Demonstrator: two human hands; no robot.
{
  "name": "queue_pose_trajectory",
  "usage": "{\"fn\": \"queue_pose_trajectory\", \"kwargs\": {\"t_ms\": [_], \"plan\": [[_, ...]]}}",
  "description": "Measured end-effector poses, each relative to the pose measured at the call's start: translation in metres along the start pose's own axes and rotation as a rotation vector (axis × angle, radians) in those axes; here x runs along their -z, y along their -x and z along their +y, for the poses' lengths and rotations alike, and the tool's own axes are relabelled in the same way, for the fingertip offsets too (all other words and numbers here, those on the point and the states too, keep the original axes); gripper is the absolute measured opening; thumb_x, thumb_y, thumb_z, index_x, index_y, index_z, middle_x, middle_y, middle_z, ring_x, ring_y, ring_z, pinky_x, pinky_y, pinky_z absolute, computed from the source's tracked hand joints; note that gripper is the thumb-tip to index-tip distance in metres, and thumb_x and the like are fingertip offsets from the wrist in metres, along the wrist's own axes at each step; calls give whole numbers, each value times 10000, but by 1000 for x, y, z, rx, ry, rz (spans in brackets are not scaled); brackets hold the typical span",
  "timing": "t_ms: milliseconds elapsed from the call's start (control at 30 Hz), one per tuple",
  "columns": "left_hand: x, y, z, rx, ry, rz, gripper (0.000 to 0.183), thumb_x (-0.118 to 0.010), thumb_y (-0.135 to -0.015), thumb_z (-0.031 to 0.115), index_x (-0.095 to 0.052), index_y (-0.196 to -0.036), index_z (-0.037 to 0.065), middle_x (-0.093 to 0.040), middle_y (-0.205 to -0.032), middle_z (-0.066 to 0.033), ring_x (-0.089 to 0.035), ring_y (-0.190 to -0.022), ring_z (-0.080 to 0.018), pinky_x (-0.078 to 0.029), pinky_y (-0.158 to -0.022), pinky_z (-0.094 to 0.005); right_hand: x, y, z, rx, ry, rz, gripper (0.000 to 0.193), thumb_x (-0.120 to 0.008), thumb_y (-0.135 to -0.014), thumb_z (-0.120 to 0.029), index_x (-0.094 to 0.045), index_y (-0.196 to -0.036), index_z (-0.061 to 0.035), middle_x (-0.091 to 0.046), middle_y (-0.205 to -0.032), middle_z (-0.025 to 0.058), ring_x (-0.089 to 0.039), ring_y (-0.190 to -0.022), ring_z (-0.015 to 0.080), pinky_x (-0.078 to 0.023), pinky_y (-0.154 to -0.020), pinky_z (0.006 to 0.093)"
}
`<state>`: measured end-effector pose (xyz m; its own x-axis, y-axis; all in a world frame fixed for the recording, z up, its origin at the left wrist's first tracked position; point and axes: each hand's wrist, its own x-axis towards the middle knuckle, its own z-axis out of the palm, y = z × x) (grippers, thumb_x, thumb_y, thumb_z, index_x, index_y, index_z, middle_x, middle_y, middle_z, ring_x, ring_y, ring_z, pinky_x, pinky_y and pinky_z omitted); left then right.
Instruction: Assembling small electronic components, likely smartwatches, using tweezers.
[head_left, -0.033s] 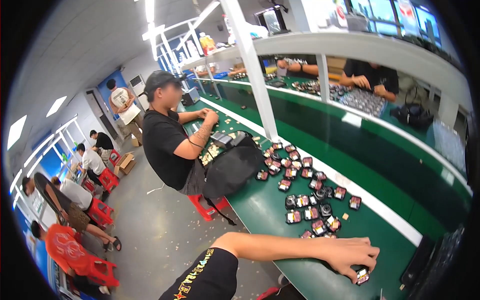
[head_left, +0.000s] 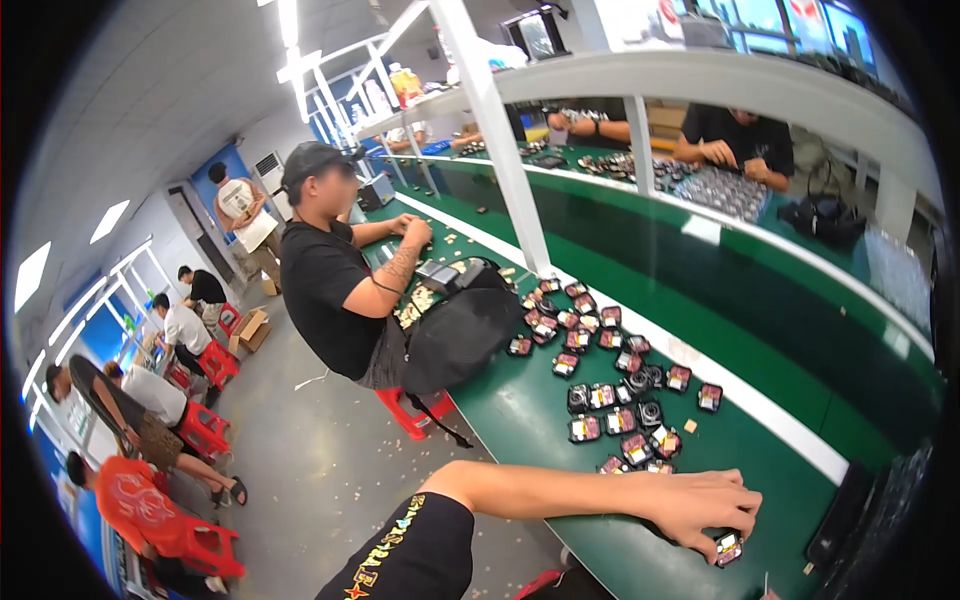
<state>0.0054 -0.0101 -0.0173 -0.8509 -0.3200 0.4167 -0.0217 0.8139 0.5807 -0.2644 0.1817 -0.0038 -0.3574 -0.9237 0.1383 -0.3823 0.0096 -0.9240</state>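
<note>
My left hand reaches across the near end of the green bench, palm down, with its fingers curled. At its thumb tip is a small black square device with a white and dark red label, partly covered by the fingers. Just beyond the wrist lies a loose cluster of similar black devices. Most show labels; a few show a round, dark, lens-like part. A small tan square piece rests beside the cluster. My right hand is out of view.
A white strip runs along the green bench. Past a black bag, a co-worker in a black cap handles small parts. A white post rises from the bench. Dark trays stand at the right.
The view has shifted slightly. My left hand keeps nearly the same pose at the black device, and the cluster lies as before.
</note>
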Motion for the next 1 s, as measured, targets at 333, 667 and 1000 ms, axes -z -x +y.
{"fn": "queue_pose_trajectory", "kwargs": {"t_ms": [333, 667, 1000], "plan": [[0, 0, 13, 28, -76, -148, 465, -773, -1010, 416, -690, -1335, 95, -686, -1223, -59, -669, -1146, -226, -440, -1028, -442, -15, -6, -5, 67, 113, 53, 88, -766, -946, 29, -801, -1011, 76, -569, -775, 15, -494, -684, 87, -335, -581, 260], [3, -19, 18, 181, 47, -112, 567, -1000, -750, 308, -828, -1214, 31, -749, -987, -51, -675, -889, -207, -416, -888, -360, -20, -17, -7, 187, -17, -101, 183, -826, -832, 87, -848, -1006, 32, -662, -699, 25, -512, -498, 45, -351, -465, 228], [1, -19, 19, 211, 0, -161, 644, -1004, -691, 401, -837, -1188, 27, -778, -952, -53, -683, -852, -209, -404, -860, -363, -31, -26, -5, 234, 48, -164, 198, -837, -808, 81, -824, -996, 20, -680, -715, 22, -521, -469, 72, -370, -423, 252]]}}
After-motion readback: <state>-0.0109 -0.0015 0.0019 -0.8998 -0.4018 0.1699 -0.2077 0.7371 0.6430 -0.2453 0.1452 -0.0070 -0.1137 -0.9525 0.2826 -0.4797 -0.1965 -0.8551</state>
